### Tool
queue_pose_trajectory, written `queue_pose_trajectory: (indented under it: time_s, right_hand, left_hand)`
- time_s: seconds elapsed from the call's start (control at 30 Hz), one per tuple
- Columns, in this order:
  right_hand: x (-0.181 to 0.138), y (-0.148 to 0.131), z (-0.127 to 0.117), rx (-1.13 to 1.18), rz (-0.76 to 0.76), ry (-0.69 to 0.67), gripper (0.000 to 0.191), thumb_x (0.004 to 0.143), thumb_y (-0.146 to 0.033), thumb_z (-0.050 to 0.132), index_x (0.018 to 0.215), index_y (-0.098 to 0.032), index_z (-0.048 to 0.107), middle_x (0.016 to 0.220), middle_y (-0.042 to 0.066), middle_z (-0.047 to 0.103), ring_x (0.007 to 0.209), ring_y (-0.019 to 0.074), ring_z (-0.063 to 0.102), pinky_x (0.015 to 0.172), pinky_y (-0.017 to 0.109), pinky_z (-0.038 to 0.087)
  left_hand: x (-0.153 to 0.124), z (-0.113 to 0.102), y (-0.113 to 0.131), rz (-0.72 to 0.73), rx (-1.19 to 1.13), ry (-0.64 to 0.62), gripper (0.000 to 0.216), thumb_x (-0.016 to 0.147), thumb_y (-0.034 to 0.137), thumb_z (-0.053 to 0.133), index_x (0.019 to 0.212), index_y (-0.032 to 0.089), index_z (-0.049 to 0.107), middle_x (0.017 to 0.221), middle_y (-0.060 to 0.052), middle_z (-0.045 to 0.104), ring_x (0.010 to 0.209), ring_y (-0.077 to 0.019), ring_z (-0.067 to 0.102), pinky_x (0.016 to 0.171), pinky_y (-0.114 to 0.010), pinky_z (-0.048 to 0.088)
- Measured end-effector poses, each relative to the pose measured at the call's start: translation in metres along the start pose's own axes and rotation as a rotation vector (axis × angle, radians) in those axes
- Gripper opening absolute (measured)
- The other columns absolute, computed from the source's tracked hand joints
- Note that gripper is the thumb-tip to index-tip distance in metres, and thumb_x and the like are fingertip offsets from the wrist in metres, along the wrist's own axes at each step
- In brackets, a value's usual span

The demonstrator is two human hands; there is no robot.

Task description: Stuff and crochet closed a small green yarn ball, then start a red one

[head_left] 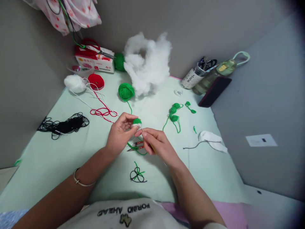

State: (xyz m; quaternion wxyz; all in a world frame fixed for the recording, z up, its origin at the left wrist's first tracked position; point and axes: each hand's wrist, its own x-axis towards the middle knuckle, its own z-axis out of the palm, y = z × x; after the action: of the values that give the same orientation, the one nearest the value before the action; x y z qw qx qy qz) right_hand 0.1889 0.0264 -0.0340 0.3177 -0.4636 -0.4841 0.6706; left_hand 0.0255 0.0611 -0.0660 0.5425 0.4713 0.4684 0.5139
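My left hand [120, 133] pinches a small crocheted piece [137, 121], green on top and white below, between thumb and fingers. A thin crochet hook [140, 127] is gripped in my right hand [157, 141], its metal tip at the white edge of the piece. Part of the hook's handle is hidden by the fingers. Beneath my hands lie small scissors [138, 145] with red handles, partly covered, beside a strand of green yarn [132, 146]. Closer to my body is a loop of black and green yarn scraps [137, 174].
White stuffing [152, 63] is heaped at the back, near a green yarn ball [126, 92]. Left are white yarn [75, 83], red yarn [96, 81] and black yarn [66, 124]. Green crocheted parts [174, 111], a pen holder [192, 77], a bottle [214, 76] and a phone [215, 91] stand right.
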Motion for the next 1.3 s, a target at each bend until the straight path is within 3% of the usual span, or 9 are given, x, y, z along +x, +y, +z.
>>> queue_pose_trajectory:
  time_s: [0.17,0.43,0.6,0.87,1.0,1.1,1.2,1.3]
  right_hand:
    - [0.003,0.000,0.001,0.112,0.023,-0.010,0.030,0.098,-0.039,0.054,0.099,-0.015,0.072,0.042,-0.011,0.045,0.041,0.0061,0.028,0.047,0.022,0.024]
    - [0.008,-0.003,-0.006,0.428,0.155,-0.100,0.023,0.090,-0.035,0.061,0.092,-0.014,0.070,0.036,-0.013,0.036,0.034,0.0046,0.016,0.040,0.022,0.016]
    - [0.009,0.001,-0.006,0.499,0.145,-0.069,0.018,0.089,-0.033,0.064,0.089,-0.015,0.067,0.037,-0.013,0.038,0.033,0.0034,0.016,0.040,0.021,0.015]
    - [0.007,-0.003,-0.004,0.378,0.080,0.017,0.021,0.089,-0.037,0.062,0.086,-0.017,0.064,0.038,-0.013,0.036,0.036,0.0047,0.016,0.042,0.022,0.015]
    - [-0.001,-0.004,0.008,0.095,-0.020,0.134,0.022,0.095,-0.039,0.056,0.088,-0.019,0.061,0.045,-0.011,0.038,0.043,0.0073,0.025,0.049,0.024,0.020]
    - [-0.011,-0.002,0.025,-0.240,-0.083,0.263,0.023,0.099,-0.039,0.049,0.086,-0.022,0.056,0.055,-0.008,0.040,0.050,0.0103,0.033,0.054,0.026,0.023]
    - [-0.018,0.002,0.038,-0.520,-0.137,0.342,0.020,0.100,-0.034,0.045,0.085,-0.023,0.053,0.058,-0.006,0.039,0.053,0.0122,0.030,0.058,0.030,0.021]
    - [-0.015,0.003,0.037,-0.434,-0.134,0.336,0.020,0.099,-0.035,0.047,0.084,-0.023,0.053,0.057,-0.007,0.039,0.053,0.0123,0.031,0.058,0.029,0.022]
  left_hand:
    - [-0.001,0.000,-0.004,0.047,0.048,0.005,0.026,0.072,0.020,0.077,0.095,0.020,0.065,0.086,-0.001,0.070,0.075,-0.0132,0.065,0.073,-0.026,0.053]
    - [-0.001,-0.004,-0.020,0.276,0.209,-0.004,0.021,0.082,0.019,0.073,0.101,0.021,0.067,0.095,-0.003,0.070,0.086,-0.0167,0.068,0.082,-0.030,0.056]
    - [-0.001,-0.008,-0.022,0.370,0.320,-0.039,0.016,0.086,0.023,0.071,0.102,0.022,0.070,0.098,-0.005,0.068,0.089,-0.0183,0.066,0.082,-0.031,0.056]
    - [-0.005,0.001,-0.014,0.123,0.145,-0.054,0.018,0.082,0.030,0.076,0.095,0.021,0.070,0.092,-0.004,0.073,0.082,-0.0175,0.069,0.079,-0.029,0.056]
    - [-0.004,0.002,-0.010,0.036,0.047,-0.102,0.015,0.082,0.027,0.072,0.094,0.020,0.067,0.073,0.001,0.067,0.067,-0.0147,0.065,0.070,-0.028,0.054]
    - [-0.003,0.005,-0.007,0.024,0.033,-0.131,0.011,0.082,0.021,0.068,0.092,0.019,0.066,0.068,0.003,0.062,0.061,-0.0127,0.060,0.064,-0.026,0.051]
    - [-0.006,0.008,-0.005,0.056,0.046,-0.086,0.013,0.078,0.017,0.066,0.091,0.019,0.066,0.075,0.002,0.063,0.063,-0.0124,0.058,0.061,-0.025,0.048]
    - [-0.009,0.011,-0.004,0.077,0.033,-0.042,0.014,0.078,0.016,0.066,0.091,0.020,0.065,0.077,0.001,0.064,0.066,-0.0131,0.059,0.061,-0.025,0.048]
